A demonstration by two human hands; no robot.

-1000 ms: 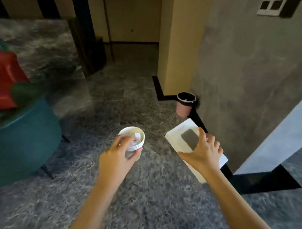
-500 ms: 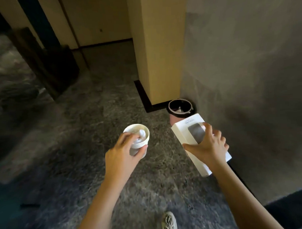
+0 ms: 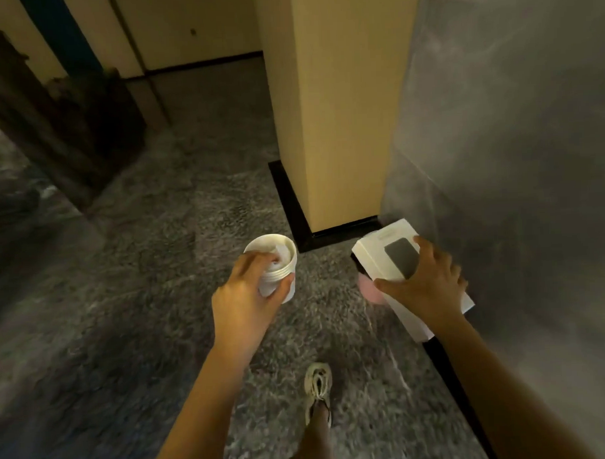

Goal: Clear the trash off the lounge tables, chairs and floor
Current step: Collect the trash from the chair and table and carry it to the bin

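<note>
The left hand (image 3: 243, 300) has its grip closed round a stack of white cups (image 3: 282, 269), thumb on the near side and fingers over the rim. A crumpled white scrap (image 3: 280, 256) sits in the top cup. The right hand (image 3: 430, 283) grips a white box (image 3: 375, 249) from above, fingers spread across its lid. The lid bears a dark phone-shaped picture (image 3: 399, 256) and a line of grey print near its far edge, too blurred to read. No brand can be made out on the cups. Both are held in the air above the mottled grey floor (image 3: 125, 304), the box over a pink bin (image 3: 368, 290) at the foot of the grey wall (image 3: 514, 153), beside the yellow pillar (image 3: 341, 107). Half a second ago the bin's dark rim showed whole beyond the box; now the box covers it and only a pink patch shows. The pillar fills more of the view, and a pale shoe (image 3: 318, 383) stands further into frame.
</note>
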